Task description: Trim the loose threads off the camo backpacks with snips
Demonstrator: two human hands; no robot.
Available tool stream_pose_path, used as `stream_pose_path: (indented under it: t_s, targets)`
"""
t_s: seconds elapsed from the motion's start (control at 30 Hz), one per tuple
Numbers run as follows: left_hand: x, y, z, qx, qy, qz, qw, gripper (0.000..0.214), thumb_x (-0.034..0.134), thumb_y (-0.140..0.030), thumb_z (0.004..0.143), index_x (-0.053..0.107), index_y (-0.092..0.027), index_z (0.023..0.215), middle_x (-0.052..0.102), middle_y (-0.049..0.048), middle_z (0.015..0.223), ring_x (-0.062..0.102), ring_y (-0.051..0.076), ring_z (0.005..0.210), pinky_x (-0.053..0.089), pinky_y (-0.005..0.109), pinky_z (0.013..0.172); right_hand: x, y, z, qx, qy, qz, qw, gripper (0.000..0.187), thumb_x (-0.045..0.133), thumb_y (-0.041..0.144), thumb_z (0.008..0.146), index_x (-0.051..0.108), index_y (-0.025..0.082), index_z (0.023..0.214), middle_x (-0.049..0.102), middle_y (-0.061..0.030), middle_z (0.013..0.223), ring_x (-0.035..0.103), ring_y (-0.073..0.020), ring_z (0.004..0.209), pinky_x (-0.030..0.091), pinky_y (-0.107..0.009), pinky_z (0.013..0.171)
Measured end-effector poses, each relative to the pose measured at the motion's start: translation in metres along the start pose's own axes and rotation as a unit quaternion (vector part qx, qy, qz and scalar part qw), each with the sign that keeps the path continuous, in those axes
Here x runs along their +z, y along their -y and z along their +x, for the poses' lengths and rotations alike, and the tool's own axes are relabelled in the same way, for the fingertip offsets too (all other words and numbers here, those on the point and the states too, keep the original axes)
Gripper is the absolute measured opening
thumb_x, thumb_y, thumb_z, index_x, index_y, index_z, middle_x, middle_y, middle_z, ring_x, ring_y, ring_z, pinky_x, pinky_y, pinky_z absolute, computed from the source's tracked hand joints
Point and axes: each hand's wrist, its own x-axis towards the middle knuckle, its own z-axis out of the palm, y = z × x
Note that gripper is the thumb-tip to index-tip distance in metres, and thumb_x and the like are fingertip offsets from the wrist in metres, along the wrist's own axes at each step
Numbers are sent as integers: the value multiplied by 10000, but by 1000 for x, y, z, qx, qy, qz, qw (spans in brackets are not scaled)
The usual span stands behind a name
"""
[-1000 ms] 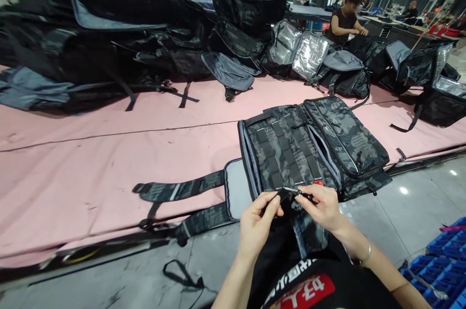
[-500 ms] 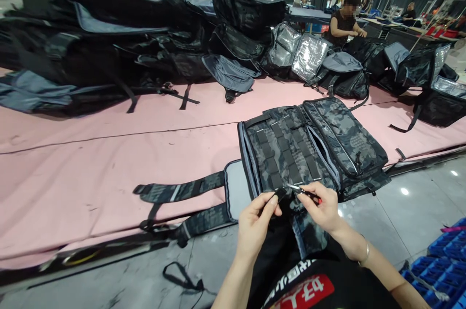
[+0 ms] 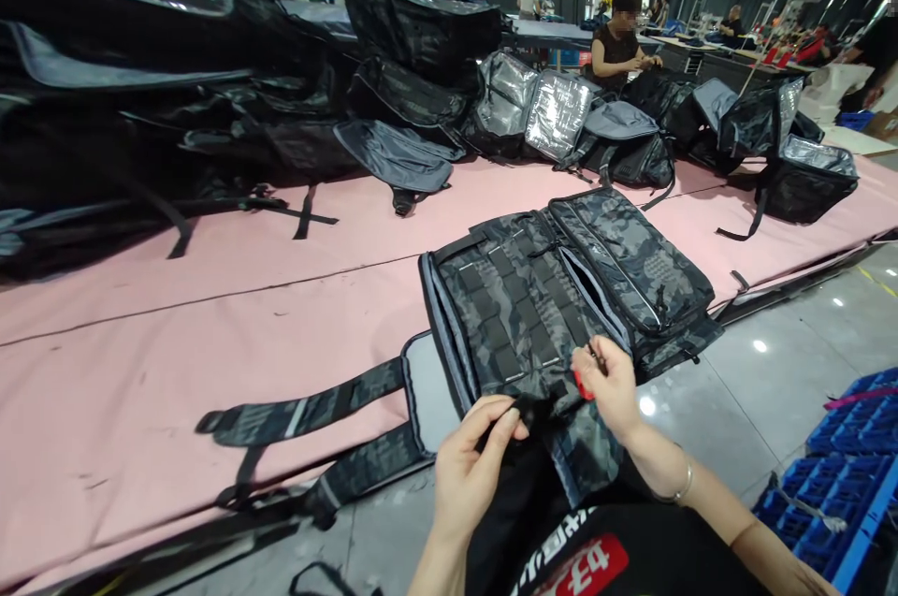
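A camouflage backpack [image 3: 509, 306] lies on the pink-covered table with its front flap opened out to the right and its shoulder straps stretched to the left. At its near edge my left hand [image 3: 477, 456] pinches a small black piece of the bag, perhaps a strap end or a buckle; its exact kind is hard to make out. My right hand [image 3: 610, 385] is closed around thread snips [image 3: 584, 384] with a red part showing; the blades are mostly hidden. It hovers over the bag's lower right, apart from my left hand.
Piled black bags [image 3: 281, 119] run along the far side of the pink table [image 3: 140, 371], some with silver linings. A co-worker [image 3: 621, 39] works behind them. Blue plastic crates [image 3: 834, 484] stand on the floor at the lower right. A loose black strap [image 3: 329, 577] shows at the bottom.
My right hand has moved up and away from my left, turning the snips so the blades no longer show. My left hand keeps its pinch. The view has shifted rightward.
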Motion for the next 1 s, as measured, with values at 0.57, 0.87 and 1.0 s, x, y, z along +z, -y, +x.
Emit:
stream_pose_path:
  t_s: [0.57, 0.87, 1.0]
  targets:
    - [10, 6, -3, 129, -17, 116, 985, 209, 530, -247, 817, 663, -216, 976, 670, 73, 958, 583, 206, 936, 478, 369, 846, 2, -5, -10, -35, 164, -90, 982, 245, 496, 356, 837, 522, 174, 674, 464, 30, 608, 427, -104, 570, 348, -213, 536]
    - [8, -9, 6, -83, -81, 6, 993, 233, 589, -385, 738, 608, -161, 676, 580, 6, 641, 515, 135, 619, 424, 235, 604, -13, -7, -11, -15, 84, -106, 991, 214, 546, 387, 835, 539, 176, 808, 504, 29, 639, 472, -108, 578, 370, -215, 543]
    - [8, -7, 7, -96, -97, -17, 990, 232, 601, -381, 725, 608, -156, 667, 567, -2, 626, 497, 124, 606, 406, 224, 588, -22, -7, -18, -85, 110, -164, 977, 216, 536, 309, 845, 489, 202, 1027, 561, 28, 710, 510, -109, 577, 396, -219, 554]
